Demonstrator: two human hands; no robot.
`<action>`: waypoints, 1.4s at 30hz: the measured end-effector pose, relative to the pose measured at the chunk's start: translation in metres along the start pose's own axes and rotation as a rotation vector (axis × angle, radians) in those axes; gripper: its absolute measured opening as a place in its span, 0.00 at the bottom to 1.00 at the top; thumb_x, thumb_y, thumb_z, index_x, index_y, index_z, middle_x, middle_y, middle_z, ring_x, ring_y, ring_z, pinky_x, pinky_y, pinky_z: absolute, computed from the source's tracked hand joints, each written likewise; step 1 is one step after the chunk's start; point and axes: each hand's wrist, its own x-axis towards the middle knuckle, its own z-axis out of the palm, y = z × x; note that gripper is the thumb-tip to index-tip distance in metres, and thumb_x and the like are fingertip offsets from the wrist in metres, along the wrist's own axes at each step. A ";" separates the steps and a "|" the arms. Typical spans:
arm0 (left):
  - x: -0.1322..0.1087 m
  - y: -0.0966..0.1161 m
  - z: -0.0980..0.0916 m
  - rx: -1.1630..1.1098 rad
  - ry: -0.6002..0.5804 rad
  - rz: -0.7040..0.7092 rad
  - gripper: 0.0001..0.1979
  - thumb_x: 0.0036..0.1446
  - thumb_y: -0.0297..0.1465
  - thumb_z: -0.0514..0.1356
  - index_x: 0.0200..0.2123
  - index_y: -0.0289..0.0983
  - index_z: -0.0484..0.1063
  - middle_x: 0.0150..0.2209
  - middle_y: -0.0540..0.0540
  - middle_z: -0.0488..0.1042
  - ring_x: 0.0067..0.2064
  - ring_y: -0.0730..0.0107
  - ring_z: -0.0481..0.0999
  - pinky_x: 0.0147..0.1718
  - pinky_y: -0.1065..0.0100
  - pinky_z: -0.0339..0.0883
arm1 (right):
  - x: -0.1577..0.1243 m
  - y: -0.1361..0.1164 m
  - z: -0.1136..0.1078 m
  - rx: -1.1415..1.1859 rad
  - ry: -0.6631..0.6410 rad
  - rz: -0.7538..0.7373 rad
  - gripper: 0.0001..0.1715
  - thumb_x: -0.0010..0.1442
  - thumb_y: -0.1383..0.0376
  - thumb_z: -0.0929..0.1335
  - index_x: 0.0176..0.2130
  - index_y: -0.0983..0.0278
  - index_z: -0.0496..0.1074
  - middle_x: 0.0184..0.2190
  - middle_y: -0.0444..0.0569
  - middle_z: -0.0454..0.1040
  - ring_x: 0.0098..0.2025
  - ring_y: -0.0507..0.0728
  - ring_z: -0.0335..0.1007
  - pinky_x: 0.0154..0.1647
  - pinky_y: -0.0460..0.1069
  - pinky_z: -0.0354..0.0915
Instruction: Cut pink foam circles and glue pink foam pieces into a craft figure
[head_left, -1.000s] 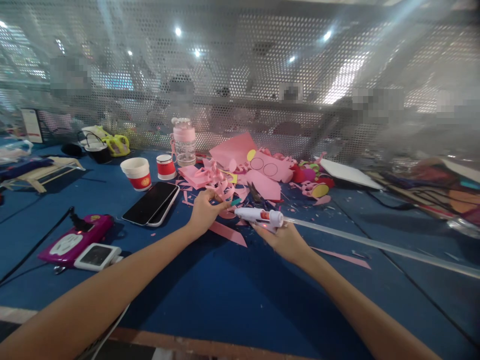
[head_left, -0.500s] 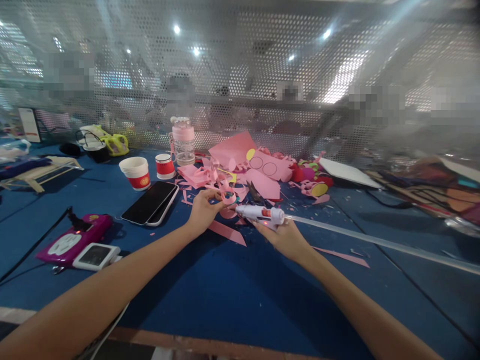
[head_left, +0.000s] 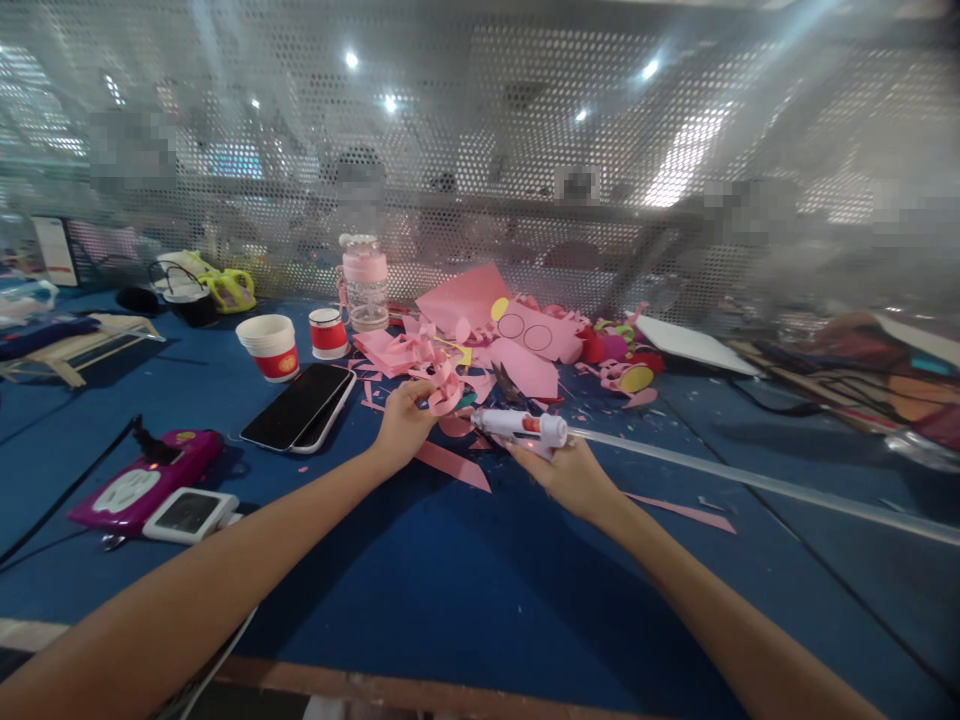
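My right hand [head_left: 555,468] is wrapped round a white hot glue gun [head_left: 517,427], with a long clear glue stick [head_left: 720,470] trailing from its back to the right. The gun's nozzle points left. Pinched in my left hand [head_left: 409,425] is a curled pink paper strip [head_left: 448,388], just left of the nozzle. Whether nozzle and paper touch I cannot tell. Below them lies a flat pink paper piece [head_left: 456,466]. Dark scissors [head_left: 510,387] rest behind the gun among pink paper sheets [head_left: 525,367].
To the left are a phone [head_left: 300,408], stacked paper cups [head_left: 268,345], a smaller red cup [head_left: 328,333], a pink-lidded bottle [head_left: 365,285] and a purple power strip [head_left: 139,490]. A perforated metal screen [head_left: 480,140] stands behind. On the right lies a white board [head_left: 697,345].
The curled pink strip in my left hand has turned and shifted slightly left, with the fingers moving a little. My right hand holds the glue gun almost still.
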 end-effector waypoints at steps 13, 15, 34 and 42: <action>-0.004 0.000 0.003 -0.109 0.016 -0.072 0.11 0.41 0.35 0.66 0.29 0.35 0.77 0.31 0.43 0.77 0.34 0.65 0.74 0.33 0.66 0.67 | 0.000 0.001 0.000 0.011 0.009 -0.011 0.16 0.53 0.64 0.64 0.42 0.65 0.73 0.36 0.51 0.78 0.38 0.59 0.74 0.41 0.52 0.70; -0.004 0.001 0.002 -0.117 -0.015 -0.070 0.11 0.42 0.35 0.66 0.29 0.35 0.77 0.31 0.43 0.77 0.34 0.64 0.74 0.33 0.66 0.67 | 0.000 0.001 0.000 0.002 0.017 -0.015 0.16 0.53 0.63 0.65 0.42 0.64 0.73 0.36 0.50 0.78 0.38 0.60 0.74 0.41 0.52 0.70; 0.000 -0.010 0.002 -0.044 0.107 -0.092 0.11 0.42 0.36 0.65 0.28 0.36 0.76 0.28 0.47 0.75 0.33 0.67 0.72 0.30 0.69 0.65 | 0.001 0.009 -0.006 0.093 0.053 0.056 0.19 0.52 0.58 0.65 0.41 0.66 0.73 0.30 0.50 0.77 0.29 0.57 0.73 0.31 0.50 0.69; 0.007 -0.014 -0.003 0.069 0.217 -0.030 0.10 0.43 0.37 0.63 0.20 0.36 0.71 0.17 0.53 0.63 0.24 0.75 0.64 0.24 0.71 0.58 | 0.002 0.014 -0.021 -0.380 0.365 0.192 0.13 0.53 0.62 0.59 0.34 0.65 0.69 0.32 0.55 0.72 0.38 0.63 0.69 0.37 0.54 0.65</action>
